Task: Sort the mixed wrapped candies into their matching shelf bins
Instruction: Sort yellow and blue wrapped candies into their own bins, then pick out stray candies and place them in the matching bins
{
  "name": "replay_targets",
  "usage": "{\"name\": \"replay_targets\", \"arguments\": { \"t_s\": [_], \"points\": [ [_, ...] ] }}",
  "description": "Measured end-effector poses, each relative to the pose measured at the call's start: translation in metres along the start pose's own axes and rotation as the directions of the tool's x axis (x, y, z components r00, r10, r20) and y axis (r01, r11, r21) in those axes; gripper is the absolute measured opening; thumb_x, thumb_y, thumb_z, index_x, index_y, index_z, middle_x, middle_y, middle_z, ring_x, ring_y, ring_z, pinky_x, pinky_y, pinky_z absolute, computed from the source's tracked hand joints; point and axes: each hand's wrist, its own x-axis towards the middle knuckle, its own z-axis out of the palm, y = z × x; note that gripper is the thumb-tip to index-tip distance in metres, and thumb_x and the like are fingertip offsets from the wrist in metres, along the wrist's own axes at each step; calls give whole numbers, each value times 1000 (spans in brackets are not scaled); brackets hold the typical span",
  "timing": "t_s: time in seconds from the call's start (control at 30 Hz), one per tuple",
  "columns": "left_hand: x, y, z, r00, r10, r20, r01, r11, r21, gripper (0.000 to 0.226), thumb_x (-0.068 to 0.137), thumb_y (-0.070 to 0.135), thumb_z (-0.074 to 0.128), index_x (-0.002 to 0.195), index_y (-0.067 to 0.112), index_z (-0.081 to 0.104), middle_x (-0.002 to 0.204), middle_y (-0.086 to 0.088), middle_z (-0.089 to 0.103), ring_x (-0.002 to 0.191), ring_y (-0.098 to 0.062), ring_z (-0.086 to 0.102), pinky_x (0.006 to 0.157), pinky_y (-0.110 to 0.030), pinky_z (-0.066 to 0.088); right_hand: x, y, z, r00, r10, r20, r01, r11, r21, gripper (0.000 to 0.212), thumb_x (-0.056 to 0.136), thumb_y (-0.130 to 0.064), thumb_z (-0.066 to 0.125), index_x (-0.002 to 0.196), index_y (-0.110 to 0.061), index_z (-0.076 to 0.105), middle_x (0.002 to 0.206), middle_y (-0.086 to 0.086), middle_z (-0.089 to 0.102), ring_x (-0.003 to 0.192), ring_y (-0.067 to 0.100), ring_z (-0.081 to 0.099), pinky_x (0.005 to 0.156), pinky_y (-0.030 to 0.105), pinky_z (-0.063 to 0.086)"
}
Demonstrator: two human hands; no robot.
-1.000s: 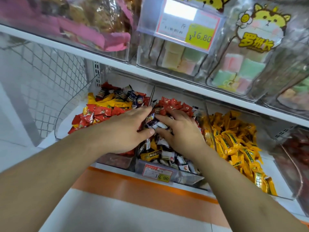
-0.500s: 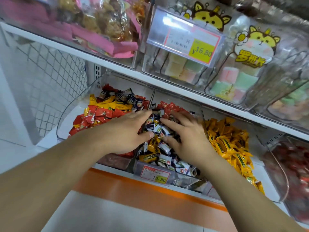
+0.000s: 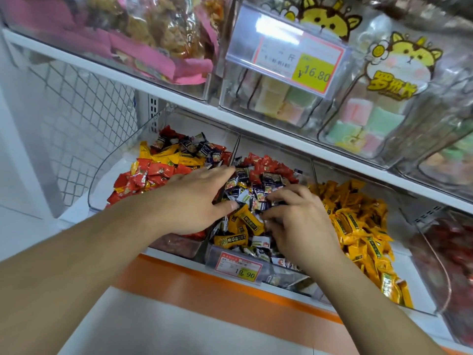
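Clearly the wrapped candies (image 3: 252, 198) heaped in the middle bin (image 3: 286, 274), at the centre of the frame, are light, crinkly little pillows; I judge they will slide over one another and slip from a loose grasp, so each is best pinched across its padded middle or by a crimped end. The left hand (image 3: 190, 203) lies flat with fingers straight, resting across the divider between the left bin (image 3: 102, 180) and the middle one, holding nothing that I can see. The right hand (image 3: 298, 221), just beside it, has its fingers curled down into the heap; whether they actually pinch a piece I cannot tell. Glossy foil wrappers in dark blue and white mix with yellow and red ones here, while the right bin (image 3: 432, 298) holds mostly stiff yellow packets (image 3: 358, 226). Clear, smooth plastic walls separate the bins, and a price tag (image 3: 238, 267) fronts the middle one.
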Motion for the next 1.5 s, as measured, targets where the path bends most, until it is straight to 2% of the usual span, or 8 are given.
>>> {"name": "replay_targets", "arguments": {
  "t_s": [0.17,0.4,0.73,0.9,1.1,1.2,1.3,1.5],
  "points": [
    [2,0,2,1000,-1,0,1,1000,-10,81,99,67,36,159,43,-12,168,20,-11,156,-9,-7,127,-53,8,1,0,6,997,57,-46,-54,996,67,16,80,-21,83,91,-33,83,123,-10,69,121,26,50,96,45,46],
    [2,1,2,1000,-5,-16,5,1000,-16,80,99,67,37,159,44,-11,169,20,-9,157,-9,-5,127,-52,11,3,-17,12,999,33,-43,-23,976,215,34,84,-43,82,117,-35,78,129,-18,61,129,16,38,105,30,19],
    [1,3,1,1000,-13,-17,13,1000,23,82,98,69,35,160,42,-11,169,16,-10,157,-13,-5,127,-53,10,0,-27,2,990,110,-91,-68,923,379,22,85,-27,84,104,-30,75,116,-20,62,121,12,46,106,34,35],
    [-2,8,4,999,-36,-15,36,999,28,84,95,73,37,160,45,-10,169,15,-14,157,-16,-6,127,-51,11,-23,-6,-37,930,362,-55,-240,715,656,16,95,-30,73,106,-37,65,96,-21,65,87,8,61,70,24,51],
    [-11,15,6,999,-33,-14,33,999,-4,88,96,66,49,161,43,-6,167,20,-17,157,-13,-4,127,-46,14,-62,51,-57,794,605,-58,-487,692,533,15,95,-35,72,108,-33,65,95,-17,69,72,1,62,51,15,44],
    [-12,15,6,999,-34,-34,33,999,-29,90,96,64,52,162,41,-5,166,22,-14,157,-12,0,127,-44,16,-73,66,-60,761,647,-47,-546,679,491,13,96,-32,71,109,-35,69,102,-18,73,74,-1,65,64,20,49],
    [-12,18,8,998,-42,-43,42,999,-13,90,96,64,52,162,40,-5,166,22,-15,157,-13,3,127,-43,18,-73,68,-66,758,651,-38,-560,680,474,27,97,-30,69,124,-30,68,111,-18,66,103,6,60,90,29,49],
    [-12,16,9,998,-18,-62,16,999,-30,92,96,62,55,162,38,-5,167,21,-12,156,-7,4,126,-34,16,-60,45,-64,841,539,-37,-458,749,479,28,98,-30,67,126,-31,66,124,-11,68,77,5,60,73,22,46]
  ]
}}
